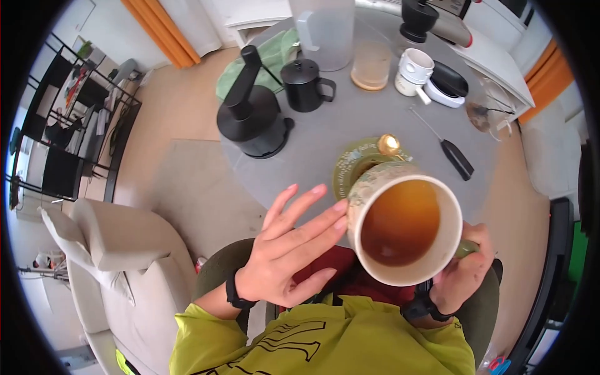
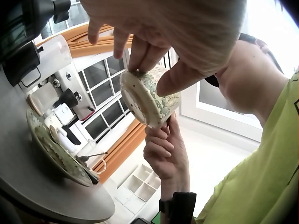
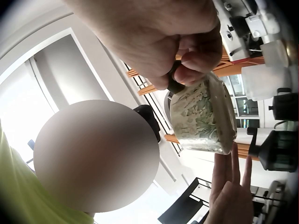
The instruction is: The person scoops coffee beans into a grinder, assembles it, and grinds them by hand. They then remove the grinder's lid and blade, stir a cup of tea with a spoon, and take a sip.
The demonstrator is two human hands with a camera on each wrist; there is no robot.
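Note:
A cream teacup (image 1: 409,226) with a green leafy pattern holds amber-brown tea (image 1: 403,222) and is raised above the table's near edge. My right hand (image 1: 465,269) grips its green handle (image 1: 466,249), fingers curled round it. Straight fingers of my left hand (image 1: 284,253) touch the cup's side opposite the handle. In the left wrist view the cup (image 2: 152,95) shows its pale underside, tilted, with the left thumb along its wall. A green saucer (image 1: 342,172) with lettering lies on the table behind the cup, a gold-coloured spoon (image 1: 389,145) on it.
On the round grey table (image 1: 306,147) stand a black hand grinder (image 1: 250,122), a black lidded pitcher (image 1: 304,84), a clear jug (image 1: 325,34), a glass (image 1: 370,65) and white cups (image 1: 414,70). A black-handled whisk (image 1: 456,159) lies at right. A cream sofa (image 1: 125,262) is at left.

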